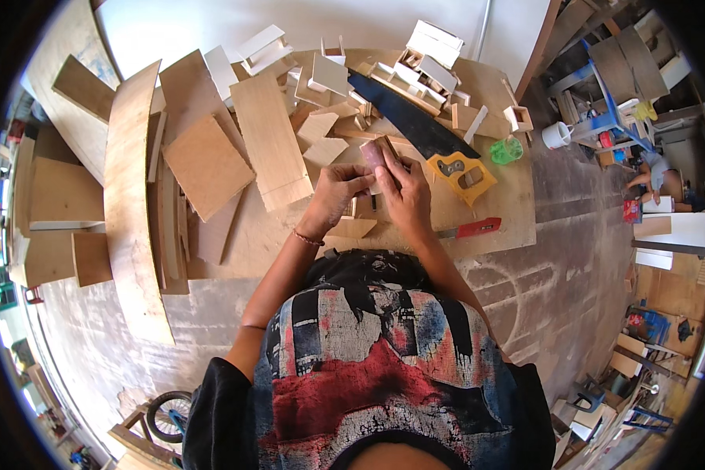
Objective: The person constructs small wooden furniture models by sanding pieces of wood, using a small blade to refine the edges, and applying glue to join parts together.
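Note:
Over the near side of the wooden worktable (278,249), my two hands meet in front of my chest. My right hand (407,194) is closed around a reddish-brown piece of sandpaper (374,155), which looks folded or wrapped. Close beside it, the fingers of my left hand (337,193) are pinched together; what they hold is too small to make out. Just beyond my right hand lies a handsaw with a dark blade (403,117) and a yellow handle (464,178). A red-handled tool (478,228) rests right of my right forearm.
Plywood boards (207,166) and a long curved-looking panel (133,188) cover the table's left. Small wooden assemblies (427,66) and offcuts crowd the far side. A green transparent cup (507,150) stands at the right. Beyond, a white bucket (556,135) and a person (654,174) are visible.

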### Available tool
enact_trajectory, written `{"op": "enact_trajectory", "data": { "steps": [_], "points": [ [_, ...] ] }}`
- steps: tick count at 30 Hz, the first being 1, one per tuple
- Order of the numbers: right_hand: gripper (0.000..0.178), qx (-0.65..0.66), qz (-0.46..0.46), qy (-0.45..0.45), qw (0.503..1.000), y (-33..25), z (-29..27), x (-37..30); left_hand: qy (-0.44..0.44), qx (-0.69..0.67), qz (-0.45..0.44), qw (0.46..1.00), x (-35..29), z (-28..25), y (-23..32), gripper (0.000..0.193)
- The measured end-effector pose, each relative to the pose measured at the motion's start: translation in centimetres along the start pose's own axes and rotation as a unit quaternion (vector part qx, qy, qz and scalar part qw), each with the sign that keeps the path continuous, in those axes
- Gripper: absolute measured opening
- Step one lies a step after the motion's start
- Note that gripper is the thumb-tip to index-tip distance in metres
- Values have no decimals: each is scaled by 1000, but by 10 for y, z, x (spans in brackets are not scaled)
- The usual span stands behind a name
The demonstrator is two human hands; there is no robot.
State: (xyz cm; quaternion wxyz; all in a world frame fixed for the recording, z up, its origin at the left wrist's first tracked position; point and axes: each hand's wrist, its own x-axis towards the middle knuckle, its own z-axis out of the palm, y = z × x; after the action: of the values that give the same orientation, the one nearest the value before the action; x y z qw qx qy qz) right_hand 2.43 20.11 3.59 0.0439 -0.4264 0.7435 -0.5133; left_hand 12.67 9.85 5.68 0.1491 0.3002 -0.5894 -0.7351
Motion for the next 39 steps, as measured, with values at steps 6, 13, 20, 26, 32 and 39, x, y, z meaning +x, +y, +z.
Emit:
{"op": "enact_trajectory", "data": {
  "steps": [6, 13, 20, 26, 32, 39],
  "points": [
    [33, -8, -43, -6, 999, 0, -4, -17, -37, -48, -40, 997, 3, -14, -7, 15],
    [34, -11, -75, -4, 997, -5, -7, -17, -51, -74, -69, 994, 4, -16, -5, 13],
    [34, 72, 47, 0, 996, 29, 1, -1, -62, -54, -54, 995, 1, -5, -5, 13],
    [34, 147, 59, 21, 987, 24, -10, -5, -9, -44, -27, 999, 1, -2, 4, 15],
    [34, 202, 95, 3, 975, 15, -5, -8, -7, -77, -20, 997, 1, 1, 1, 17],
    [36, 166, 77, -5, 983, 15, 1, -5, -42, -41, -31, 998, 3, -3, -4, 18]
  ]
}}
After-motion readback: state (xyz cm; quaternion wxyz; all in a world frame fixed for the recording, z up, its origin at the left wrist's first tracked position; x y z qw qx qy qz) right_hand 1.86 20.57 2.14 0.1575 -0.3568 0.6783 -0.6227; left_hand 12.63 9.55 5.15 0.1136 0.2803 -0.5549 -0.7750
